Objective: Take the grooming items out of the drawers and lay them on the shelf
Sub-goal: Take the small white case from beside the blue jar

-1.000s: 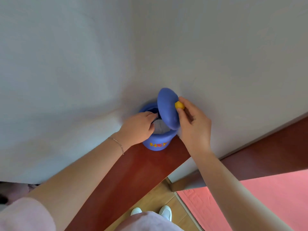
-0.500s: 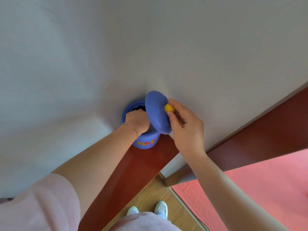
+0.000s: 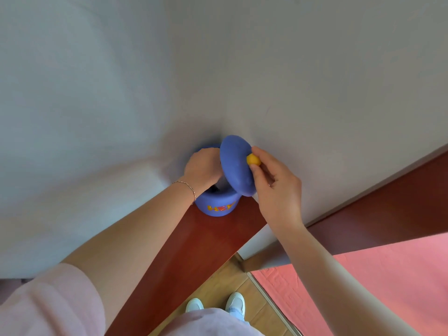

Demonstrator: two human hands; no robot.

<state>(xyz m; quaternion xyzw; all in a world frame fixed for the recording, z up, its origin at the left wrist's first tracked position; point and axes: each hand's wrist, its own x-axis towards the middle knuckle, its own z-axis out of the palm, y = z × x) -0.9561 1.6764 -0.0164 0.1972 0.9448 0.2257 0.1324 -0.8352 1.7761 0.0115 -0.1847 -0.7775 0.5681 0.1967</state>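
A round blue glazed pot [image 3: 217, 205] with orange lettering is seen on the red-brown wooden shelf [image 3: 184, 253], under the left hand [image 3: 202, 169], whose fingers are hidden inside (grip cannot be told). Its domed blue lid [image 3: 236, 164] is pinched by the yellow knob [image 3: 253, 159] in the right hand [image 3: 276, 187]; it is judged stiff, smooth, breakable.

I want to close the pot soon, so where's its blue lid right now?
In the head view, the blue lid is tilted on edge just right of the blue pot, held by its yellow knob in the right hand.
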